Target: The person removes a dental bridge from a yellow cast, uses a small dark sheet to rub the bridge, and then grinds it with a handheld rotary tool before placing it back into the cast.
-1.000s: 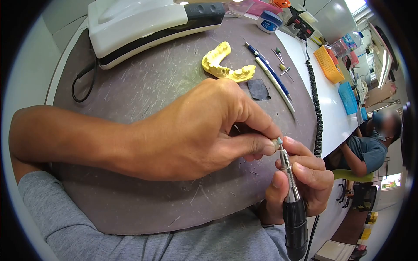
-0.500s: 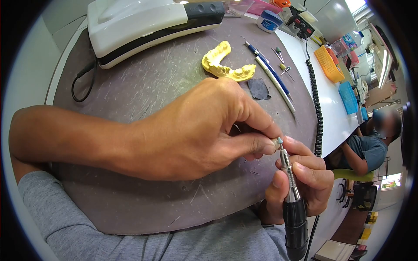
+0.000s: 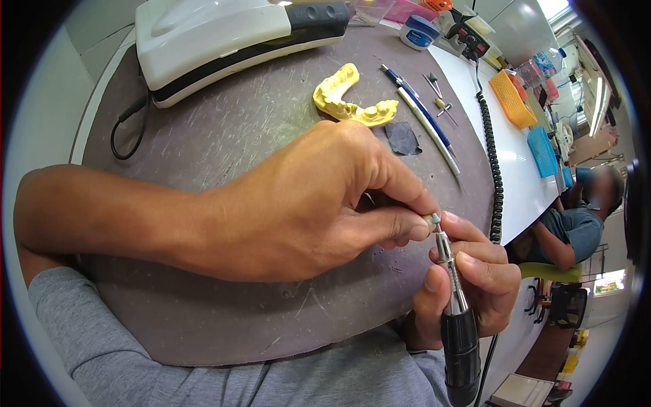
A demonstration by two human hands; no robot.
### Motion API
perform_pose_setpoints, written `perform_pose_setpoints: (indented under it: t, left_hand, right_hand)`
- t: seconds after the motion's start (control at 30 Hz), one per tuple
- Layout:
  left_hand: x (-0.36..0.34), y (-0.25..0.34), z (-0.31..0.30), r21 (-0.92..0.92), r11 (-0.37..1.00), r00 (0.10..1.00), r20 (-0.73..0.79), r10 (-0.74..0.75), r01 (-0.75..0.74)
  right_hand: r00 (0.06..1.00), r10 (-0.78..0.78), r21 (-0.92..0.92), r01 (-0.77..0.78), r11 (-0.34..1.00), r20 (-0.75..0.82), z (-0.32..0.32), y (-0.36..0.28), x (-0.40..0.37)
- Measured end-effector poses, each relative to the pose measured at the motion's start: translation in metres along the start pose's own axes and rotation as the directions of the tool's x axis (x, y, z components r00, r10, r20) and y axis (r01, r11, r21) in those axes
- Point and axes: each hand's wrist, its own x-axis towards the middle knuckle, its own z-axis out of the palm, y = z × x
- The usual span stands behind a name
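My left hand reaches across the mat with its thumb and fingers pinched on a small whitish piece that looks like a dental crown, mostly hidden by the fingertips. Against it, or very near it, is the pale green grinding tip of a rotary handpiece. Wrapped round the metal neck of this tool are the fingers of my right hand; the black grip points down toward my lap. Beyond my left knuckles lies a yellow dental cast, with a dark square of sandpaper-like sheet beside it.
A blue pen-like tool, a white one and several small burs lie on the brown mat. A white-and-black machine stands behind. Along the right runs a coiled cord. A person sits farther right.
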Motion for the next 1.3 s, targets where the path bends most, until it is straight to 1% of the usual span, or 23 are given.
perform_pose_setpoints:
  t: [0.13,0.27,0.33,0.67,0.77,0.83,1.03,1.3]
  left_hand:
    - [0.000,0.001,0.000,-0.007,1.000,1.000,-0.003,-0.008,0.008]
    - [-0.002,0.000,0.000,-0.004,1.000,1.000,-0.005,0.006,-0.006]
    - [-0.005,0.002,0.000,0.007,1.000,1.000,-0.007,0.014,-0.014]
    - [-0.008,0.003,0.001,-0.012,1.000,1.000,-0.012,-0.004,0.004]
    - [-0.006,0.002,0.001,0.016,1.000,1.000,-0.008,0.004,-0.004]
    - [-0.002,-0.001,0.000,0.054,0.998,1.000,-0.001,0.024,-0.023]
    - [0.004,-0.007,0.001,0.001,1.000,1.000,-0.008,0.022,-0.022]
    - [0.005,-0.006,0.001,0.026,0.999,0.999,-0.007,0.038,-0.038]
  right_hand:
    - [1.000,0.013,-0.026,-0.013,1.000,0.003,0.000,-0.002,0.000]
    - [0.999,0.026,0.000,-0.026,1.000,-0.022,0.001,-0.004,-0.001]
    - [1.000,0.015,-0.003,-0.015,1.000,0.000,0.001,-0.007,-0.001]
    - [1.000,0.014,-0.015,-0.014,1.000,0.012,0.002,-0.009,-0.001]
    - [0.999,0.013,-0.006,-0.012,1.000,0.029,0.001,-0.007,0.000]
    - [1.000,0.019,-0.007,-0.019,1.000,0.017,0.001,-0.004,-0.001]
    - [1.000,0.007,-0.005,-0.007,1.000,0.016,-0.001,0.003,0.000]
    - [1.000,0.003,0.021,-0.003,1.000,-0.023,-0.001,0.006,-0.001]
